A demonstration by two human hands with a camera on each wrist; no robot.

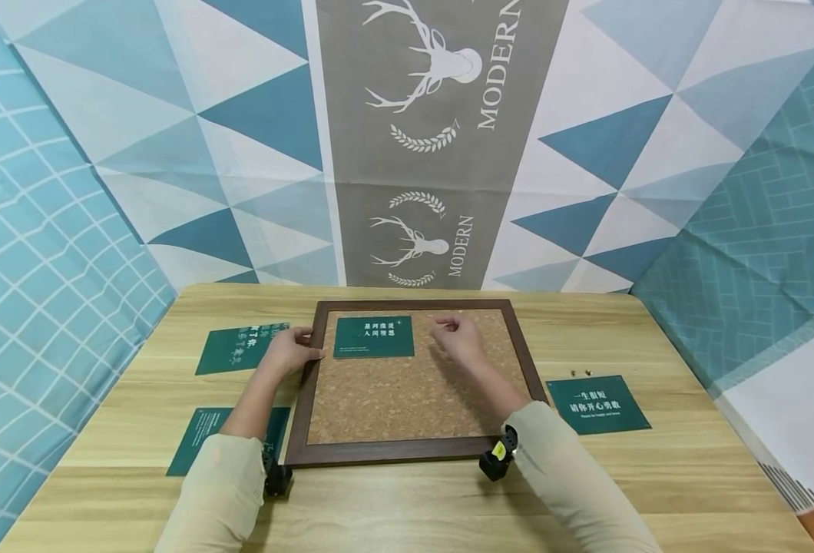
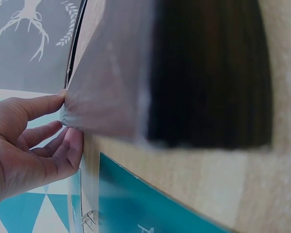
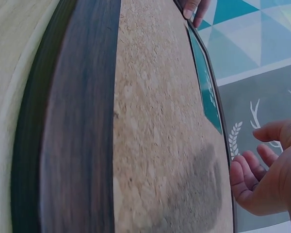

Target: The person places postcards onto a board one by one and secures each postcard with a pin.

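Observation:
A brown-framed corkboard (image 1: pixel 393 399) lies on the table, with a dark green card (image 1: pixel 374 338) in its upper left area. My left hand (image 1: pixel 288 352) grips the frame's left side near the far corner. The left wrist view has that hand (image 2: pixel 36 138) with thumb and fingertips at the board's edge. Over the cork, right of the card, hovers my right hand (image 1: pixel 460 338). Its fingers (image 3: pixel 250 177) are loosely bent, thumb apart, with nothing visible between them in the right wrist view. A shadow falls on the cork below it.
Left of the board lie two more green cards, one farther back (image 1: pixel 230 352) and one nearer (image 1: pixel 196 438), partly behind my left forearm. On the right is another green card (image 1: pixel 599 405), with two small brass-coloured pieces (image 1: pixel 588 373) just behind it. Patterned cloth (image 1: pixel 414 192) hangs behind the table.

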